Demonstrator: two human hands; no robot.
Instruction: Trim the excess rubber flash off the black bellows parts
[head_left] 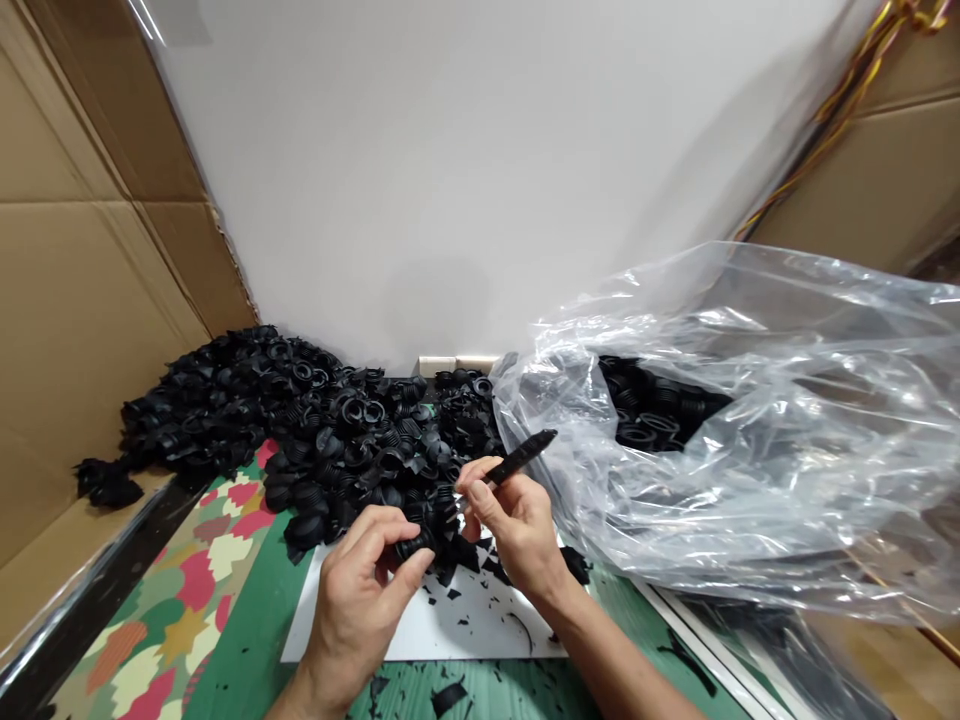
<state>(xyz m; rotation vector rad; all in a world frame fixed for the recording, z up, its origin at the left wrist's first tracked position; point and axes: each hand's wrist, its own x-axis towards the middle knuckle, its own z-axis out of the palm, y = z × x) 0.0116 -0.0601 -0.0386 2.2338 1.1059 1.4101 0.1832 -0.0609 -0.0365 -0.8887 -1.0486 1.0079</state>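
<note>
My left hand [360,590] pinches a small black ribbed rubber part [415,546] between thumb and fingers, just above a white sheet [450,625]. My right hand [514,525] is closed round a black knife-like tool [521,457] whose handle sticks up to the right; its tip is at the rubber part. Black trimmings [480,560] lie scattered on the sheet under both hands. A big heap of the same black ribbed parts [315,430] lies right behind the hands.
A large clear plastic bag [750,440] holding more black parts [660,405] lies at the right. Cardboard walls [82,300] stand at the left and right, a white wall behind. A green mat [247,640] and patterned cloth [187,590] cover the table.
</note>
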